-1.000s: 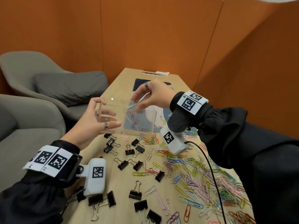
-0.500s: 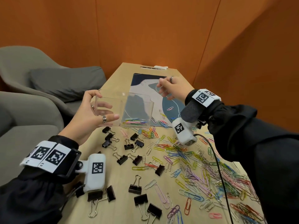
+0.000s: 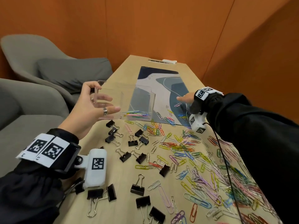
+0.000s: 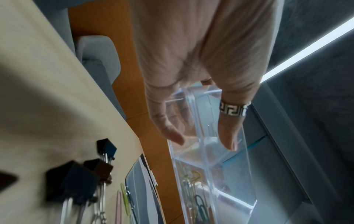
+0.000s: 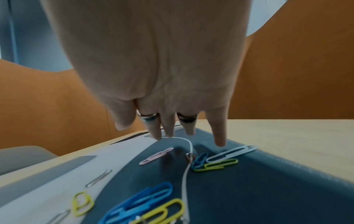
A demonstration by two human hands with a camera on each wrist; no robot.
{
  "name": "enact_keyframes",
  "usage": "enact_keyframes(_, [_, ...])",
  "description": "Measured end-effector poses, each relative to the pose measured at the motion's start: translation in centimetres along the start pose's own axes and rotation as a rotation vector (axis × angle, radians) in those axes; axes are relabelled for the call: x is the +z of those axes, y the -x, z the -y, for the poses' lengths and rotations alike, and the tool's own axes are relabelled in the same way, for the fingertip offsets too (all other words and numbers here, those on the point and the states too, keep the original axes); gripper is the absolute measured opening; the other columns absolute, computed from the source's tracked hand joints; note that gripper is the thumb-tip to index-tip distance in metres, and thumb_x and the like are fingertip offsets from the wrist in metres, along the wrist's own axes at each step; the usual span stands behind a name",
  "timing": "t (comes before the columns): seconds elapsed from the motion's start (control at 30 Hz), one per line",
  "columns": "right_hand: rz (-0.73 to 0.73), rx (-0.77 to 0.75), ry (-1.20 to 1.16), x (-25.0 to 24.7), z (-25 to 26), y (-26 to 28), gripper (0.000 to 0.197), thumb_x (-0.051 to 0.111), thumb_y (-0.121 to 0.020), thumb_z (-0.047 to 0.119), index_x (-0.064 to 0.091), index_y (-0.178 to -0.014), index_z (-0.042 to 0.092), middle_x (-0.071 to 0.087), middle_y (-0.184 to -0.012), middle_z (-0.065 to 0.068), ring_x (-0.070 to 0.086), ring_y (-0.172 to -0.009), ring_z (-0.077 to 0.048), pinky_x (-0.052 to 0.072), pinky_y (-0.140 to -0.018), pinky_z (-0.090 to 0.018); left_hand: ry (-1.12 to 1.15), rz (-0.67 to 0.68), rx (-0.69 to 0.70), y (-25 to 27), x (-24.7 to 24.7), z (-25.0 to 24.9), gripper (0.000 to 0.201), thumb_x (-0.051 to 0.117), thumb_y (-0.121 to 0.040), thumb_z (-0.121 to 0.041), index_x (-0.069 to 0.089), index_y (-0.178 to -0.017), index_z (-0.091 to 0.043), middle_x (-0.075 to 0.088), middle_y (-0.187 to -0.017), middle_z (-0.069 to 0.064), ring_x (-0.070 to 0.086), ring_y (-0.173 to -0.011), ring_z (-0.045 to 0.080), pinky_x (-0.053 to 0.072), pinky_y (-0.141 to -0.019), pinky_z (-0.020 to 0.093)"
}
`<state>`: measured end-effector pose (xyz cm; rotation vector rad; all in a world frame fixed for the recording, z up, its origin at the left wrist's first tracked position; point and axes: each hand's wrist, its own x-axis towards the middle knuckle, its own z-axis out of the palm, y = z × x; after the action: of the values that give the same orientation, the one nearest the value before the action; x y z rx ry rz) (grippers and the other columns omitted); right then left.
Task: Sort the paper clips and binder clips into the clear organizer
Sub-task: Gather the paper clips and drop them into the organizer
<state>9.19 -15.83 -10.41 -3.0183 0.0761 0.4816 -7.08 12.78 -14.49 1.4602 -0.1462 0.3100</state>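
Note:
My left hand [image 3: 105,97] holds the clear organizer [image 3: 137,97] by its left end, thumb on the top rim and fingers along its side, raised just above the table. Several coloured paper clips [image 3: 135,114] lie in its right compartment; the left one looks empty. In the left wrist view the organizer [image 4: 210,151] runs away from my left hand [image 4: 201,136]. My right hand [image 3: 184,98] reaches over the mat with straight fingers, its fingertips [image 5: 172,133] just behind a pink paper clip [image 5: 156,156]. Black binder clips [image 3: 113,138] and loose paper clips [image 3: 186,152] cover the table.
A blue-grey patterned mat [image 3: 161,88] lies on the far half of the wooden table [image 3: 123,175]. Grey armchairs [image 3: 40,78] stand to the left and orange walls close in behind and to the right. A black cable [image 3: 226,167] trails from my right wrist.
My right hand left the organizer's top and moved right and down to the mat. Paper clips now lie in the organizer, which my left hand kept holding.

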Motion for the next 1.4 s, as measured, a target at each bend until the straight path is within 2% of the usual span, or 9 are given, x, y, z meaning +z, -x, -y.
enact_keyframes(0.3, [0.095,-0.042,0.097,1.9,0.2,-0.4,0.063,0.025,-0.100,0.049,0.037,-0.141,0.003,0.036,-0.150,-0.013,0.037,-0.135,-0.030,0.024,-0.113,-0.037,-0.002,0.001,-0.002,0.3,0.6,-0.1,0.061,0.074,-0.055,-0.009,0.038,-0.097,-0.035,0.056,-0.100,0.006,0.060,-0.088,0.023,0.057,-0.072,0.038])
enact_keyframes(0.43, [0.133,-0.098,0.116,1.7,-0.9,0.9,0.067,0.027,-0.097,0.055,0.048,-0.135,0.003,0.045,-0.142,-0.016,0.045,-0.128,-0.032,0.036,-0.107,-0.038,0.024,0.029,0.005,0.3,0.6,-0.2,0.069,0.083,-0.053,-0.006,0.038,-0.096,-0.036,0.055,-0.100,0.006,0.059,-0.088,0.023,0.059,-0.066,0.032])
enact_keyframes(0.53, [0.202,-0.166,-0.044,0.9,-2.0,2.0,0.056,0.025,-0.100,0.045,0.052,-0.134,0.009,0.048,-0.142,-0.008,0.048,-0.128,-0.028,0.035,-0.102,-0.030,0.028,0.048,0.007,0.4,0.5,-0.3,0.069,0.084,-0.051,-0.009,0.039,-0.096,-0.037,0.056,-0.100,0.006,0.060,-0.088,0.023,0.059,-0.064,0.029])
enact_keyframes(0.7, [-0.041,-0.060,0.062,1.0,-3.1,1.6,0.063,0.022,-0.102,0.043,0.047,-0.132,-0.006,0.047,-0.139,-0.019,0.048,-0.124,-0.034,0.034,-0.102,-0.035,0.025,0.054,0.005,0.4,0.8,-0.4,0.070,0.084,-0.053,-0.007,0.038,-0.096,-0.036,0.056,-0.100,0.006,0.060,-0.087,0.022,0.058,-0.062,0.028])
enact_keyframes(0.9, [0.057,-0.062,0.154,2.4,-2.6,0.4,0.060,0.021,-0.101,0.047,0.058,-0.095,-0.001,0.051,-0.107,-0.019,0.047,-0.082,-0.024,0.030,-0.084,-0.030,0.008,0.056,0.000,0.4,0.8,-0.5,0.071,0.085,-0.047,-0.016,0.039,-0.096,-0.037,0.056,-0.101,0.006,0.061,-0.084,0.020,0.057,-0.060,0.027])
enact_keyframes(1.03, [0.126,-0.130,-0.035,2.4,-3.1,1.1,0.059,0.031,-0.099,0.047,0.053,-0.128,0.000,0.051,-0.134,-0.015,0.051,-0.116,-0.026,0.036,-0.108,-0.036,0.008,0.055,0.013,0.4,0.9,-0.5,0.072,0.085,-0.051,-0.007,0.038,-0.096,-0.036,0.055,-0.100,0.005,0.060,-0.087,0.022,0.058,-0.061,0.027])
enact_keyframes(1.17, [0.130,-0.192,-0.360,1.7,-4.7,2.1,0.048,0.034,-0.101,0.037,0.054,-0.130,0.004,0.050,-0.138,-0.006,0.045,-0.130,-0.024,0.040,-0.106,-0.037,0.001,0.070,0.005,0.6,1.1,-0.6,0.072,0.085,-0.045,-0.019,0.038,-0.096,-0.038,0.055,-0.101,0.005,0.061,-0.083,0.020,0.058,-0.063,0.029])
enact_keyframes(1.27, [-0.060,-0.081,-0.278,1.3,-5.5,1.6,0.054,0.032,-0.100,0.040,0.049,-0.133,0.000,0.046,-0.142,-0.013,0.043,-0.129,-0.033,0.035,-0.108,-0.042,-0.001,0.066,0.014,0.5,1.2,-0.6,0.074,0.087,-0.051,-0.005,0.038,-0.097,-0.036,0.055,-0.101,0.006,0.060,-0.085,0.022,0.059,-0.063,0.029])
enact_keyframes(1.4, [-0.032,0.016,-0.004,2.0,-6.3,1.0,0.057,0.024,-0.103,0.039,0.038,-0.138,-0.004,0.040,-0.144,-0.021,0.042,-0.129,-0.034,0.030,-0.104,-0.034,-0.010,0.063,0.009,0.4,0.9,-0.4,0.075,0.088,-0.050,-0.006,0.039,-0.097,-0.037,0.055,-0.101,0.007,0.060,-0.085,0.022,0.059,-0.063,0.030])
